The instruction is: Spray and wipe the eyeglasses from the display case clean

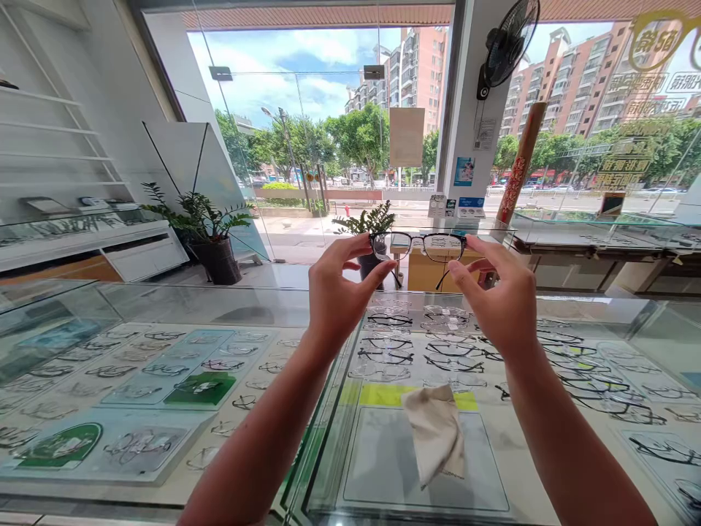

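I hold a pair of dark-framed glasses up at arm's length over a glass display counter. My left hand pinches the frame's left end between thumb and fingers. My right hand pinches the right end the same way. The temples hang folded down behind the lenses. A beige cleaning cloth lies crumpled on the counter glass below my hands.
Several rows of spectacle frames lie inside the counter on trays. Potted plants stand on the floor beyond. Another glass counter runs at the right. A wall fan hangs on a pillar by the shop window.
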A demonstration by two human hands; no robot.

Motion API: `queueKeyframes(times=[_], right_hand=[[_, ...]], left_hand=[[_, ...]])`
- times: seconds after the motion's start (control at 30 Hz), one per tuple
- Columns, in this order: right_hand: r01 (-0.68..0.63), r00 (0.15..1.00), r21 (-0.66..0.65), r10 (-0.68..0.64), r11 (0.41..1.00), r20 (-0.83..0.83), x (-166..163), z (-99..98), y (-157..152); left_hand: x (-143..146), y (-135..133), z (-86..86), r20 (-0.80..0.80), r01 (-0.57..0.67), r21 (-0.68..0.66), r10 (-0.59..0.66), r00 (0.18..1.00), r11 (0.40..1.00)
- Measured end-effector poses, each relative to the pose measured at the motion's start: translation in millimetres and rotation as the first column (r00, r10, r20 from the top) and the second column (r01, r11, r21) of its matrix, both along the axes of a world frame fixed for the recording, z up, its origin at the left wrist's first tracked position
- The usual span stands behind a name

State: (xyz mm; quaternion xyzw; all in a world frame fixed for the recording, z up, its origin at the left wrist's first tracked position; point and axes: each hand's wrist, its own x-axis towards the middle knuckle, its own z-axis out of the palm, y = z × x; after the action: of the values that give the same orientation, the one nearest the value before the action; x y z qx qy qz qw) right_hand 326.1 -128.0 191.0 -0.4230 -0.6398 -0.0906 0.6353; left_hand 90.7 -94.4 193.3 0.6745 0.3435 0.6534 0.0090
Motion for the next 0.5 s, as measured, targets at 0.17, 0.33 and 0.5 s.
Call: queueKeyframes(times=[0.17, 0.33, 0.5], right_hand=[[0.003, 1.0, 0.008, -0.003, 1.0, 0.005, 0.0, -0.1, -0.1], [0.013, 1.0, 0.005, -0.013, 1.0, 0.004, -0.1, -0.1, -0.1], [0.021, 1.0, 0.007, -0.021, 1.0, 0.011, -0.8, -0.1, -0.6]], left_hand=[[-0.8, 1.9, -0.6, 0.001, 0.02, -0.001, -0.02, 1.0, 1.0], [-1.1, 2.5, -0.8, 0.001, 0.014, -0.004, -0.014, 1.0, 1.0], [-1.2, 4.1, -1.6, 0.004, 0.018, -0.011, -0.018, 1.0, 1.0]])
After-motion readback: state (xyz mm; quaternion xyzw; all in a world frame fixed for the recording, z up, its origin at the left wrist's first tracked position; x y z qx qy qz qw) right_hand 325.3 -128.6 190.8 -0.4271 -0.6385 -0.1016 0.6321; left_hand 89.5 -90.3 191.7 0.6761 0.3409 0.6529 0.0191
